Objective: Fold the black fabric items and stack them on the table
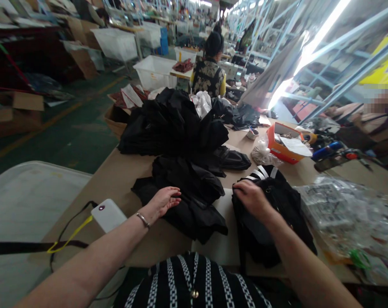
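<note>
My left hand (163, 200) rests with its fingers loosely stretched on a crumpled black garment (194, 194) lying on the brown worktable (117, 179). A thin bracelet circles that wrist. My right hand (251, 196) is curled, fingers pressed down on a second black garment (277, 214) with white stripes near its top edge. That garment lies partly on a white sheet (221, 239) in front of me. Whether the right hand grips the cloth or only presses it is hard to say.
A big heap of black garments (174, 122) fills the table's middle. An orange tray (285, 145) and clear plastic bags (348, 218) lie at the right. A white power bank (108, 214) with a yellow cable lies left. A person (210, 70) sits at the far end beside white bins (154, 72).
</note>
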A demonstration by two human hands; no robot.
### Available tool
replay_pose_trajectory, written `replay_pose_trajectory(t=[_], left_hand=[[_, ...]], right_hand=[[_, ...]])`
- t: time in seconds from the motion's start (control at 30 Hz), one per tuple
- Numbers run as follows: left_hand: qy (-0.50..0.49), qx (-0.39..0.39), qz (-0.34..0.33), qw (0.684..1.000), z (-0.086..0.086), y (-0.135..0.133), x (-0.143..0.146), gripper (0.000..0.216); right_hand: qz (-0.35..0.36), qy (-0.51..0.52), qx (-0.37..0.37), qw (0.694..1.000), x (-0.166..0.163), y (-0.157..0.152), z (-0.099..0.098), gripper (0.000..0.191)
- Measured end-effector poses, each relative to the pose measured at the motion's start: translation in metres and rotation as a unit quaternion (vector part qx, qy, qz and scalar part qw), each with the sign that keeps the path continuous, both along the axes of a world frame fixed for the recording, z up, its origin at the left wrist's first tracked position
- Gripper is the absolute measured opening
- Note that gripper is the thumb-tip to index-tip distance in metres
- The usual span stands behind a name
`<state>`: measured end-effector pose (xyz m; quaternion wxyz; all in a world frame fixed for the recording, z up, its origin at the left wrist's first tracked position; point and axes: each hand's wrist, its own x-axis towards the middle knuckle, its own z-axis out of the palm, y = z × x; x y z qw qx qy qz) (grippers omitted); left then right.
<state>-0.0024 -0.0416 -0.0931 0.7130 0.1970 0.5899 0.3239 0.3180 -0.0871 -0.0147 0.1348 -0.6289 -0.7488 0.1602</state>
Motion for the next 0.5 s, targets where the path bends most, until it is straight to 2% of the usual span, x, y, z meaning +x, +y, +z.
replay_pose_trajectory(t=[0.07, 0.1, 0.13, 0.2, 0.27, 0.33, 0.5], left_hand=[[-0.003, -0.004, -0.002, 1.0, -0.002, -0.005, 0.004, 0.021], [-0.003, -0.007, -0.003, 1.0, -0.002, -0.007, 0.005, 0.021], [-0.003, -0.009, -0.004, 1.0, -0.003, -0.009, 0.006, 0.02], [-0.002, -0.016, -0.005, 1.0, -0.003, -0.014, 0.005, 0.018], [-0.001, -0.02, -0.006, 1.0, -0.002, -0.017, 0.003, 0.017], [-0.003, -0.021, -0.004, 1.0, -0.001, -0.019, 0.001, 0.016], [-0.013, -0.001, 0.015, 1.0, 0.005, -0.016, 0.007, 0.014]], right_hand=[[0.068, -0.007, -0.047, 0.997, -0.073, 0.009, -0.031, 0.011], [0.082, -0.015, -0.063, 0.995, -0.102, 0.013, -0.045, 0.012], [0.081, -0.024, -0.077, 0.993, -0.125, 0.016, -0.059, 0.016], [0.066, -0.037, -0.1, 0.992, -0.149, 0.024, -0.081, 0.019], [0.045, -0.036, -0.12, 0.991, -0.15, 0.035, -0.094, 0.019], [0.025, -0.016, -0.135, 0.99, -0.14, 0.049, -0.099, 0.019], [-0.013, 0.093, -0.132, 0.987, -0.116, 0.061, -0.09, 0.028]])
